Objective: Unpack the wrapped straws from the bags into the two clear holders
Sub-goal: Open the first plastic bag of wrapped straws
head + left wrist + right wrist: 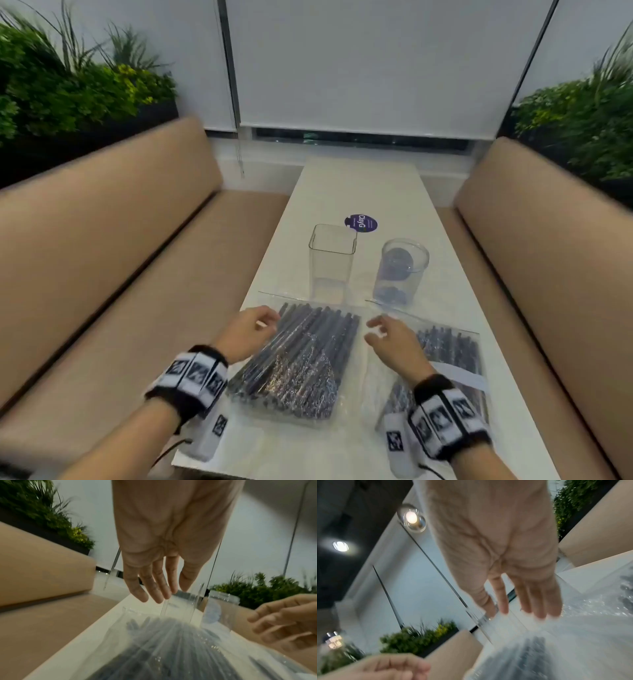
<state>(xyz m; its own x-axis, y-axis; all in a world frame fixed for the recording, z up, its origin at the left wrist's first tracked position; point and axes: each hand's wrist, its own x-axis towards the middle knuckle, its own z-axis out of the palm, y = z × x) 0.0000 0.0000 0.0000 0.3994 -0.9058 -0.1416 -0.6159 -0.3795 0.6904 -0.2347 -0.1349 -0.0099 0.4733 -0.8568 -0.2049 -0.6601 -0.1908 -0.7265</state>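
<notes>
Two clear bags of dark wrapped straws lie on the white table [359, 185]. The left bag [301, 359] sits between my hands; the right bag [448, 356] lies partly under my right wrist. My left hand [255, 329] hovers at the left bag's top left corner, fingers relaxed and holding nothing. My right hand [387, 334] hangs between the two bags, fingers loose and spread. Behind the bags stand a square clear holder [331, 262] and a round clear holder [400, 270], both without straws. In the left wrist view my fingers [147, 588] hang above the bag [171, 642].
A round purple sticker [360, 222] lies on the table behind the holders. Tan padded benches [120, 274] run along both sides of the narrow table. Planters with green foliage [68, 85] stand behind each bench. A window with white blinds closes the far end.
</notes>
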